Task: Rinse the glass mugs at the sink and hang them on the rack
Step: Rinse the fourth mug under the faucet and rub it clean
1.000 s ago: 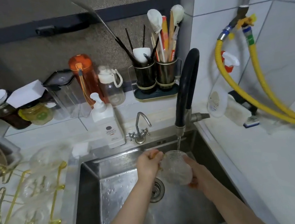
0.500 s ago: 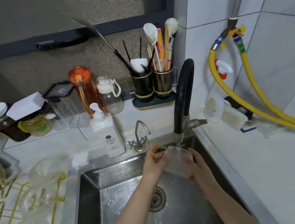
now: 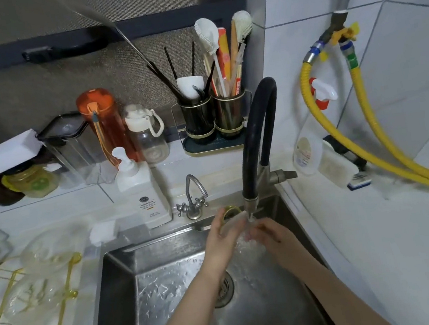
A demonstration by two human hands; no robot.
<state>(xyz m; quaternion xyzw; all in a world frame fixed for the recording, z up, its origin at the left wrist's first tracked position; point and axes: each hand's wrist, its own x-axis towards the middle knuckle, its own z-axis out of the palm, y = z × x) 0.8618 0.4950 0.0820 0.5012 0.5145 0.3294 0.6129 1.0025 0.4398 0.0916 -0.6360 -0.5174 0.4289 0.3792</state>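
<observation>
Glass mug (image 3: 247,242) under the black faucet (image 3: 256,141), water running; left hand (image 3: 221,238) grasps it at nine o'clock, right hand (image 3: 271,236) at three, over the sink (image 3: 121,295).

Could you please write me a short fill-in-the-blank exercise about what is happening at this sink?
1. Both hands hold a glass mug under the spout of the ____ tap.
2. The mug's handle is ____ in colour.
3. The soap dispenser stands to the ____ of the small metal tap.
4. The two hoses on the wall are ____.

Missing words: black; gold; left; yellow
</observation>
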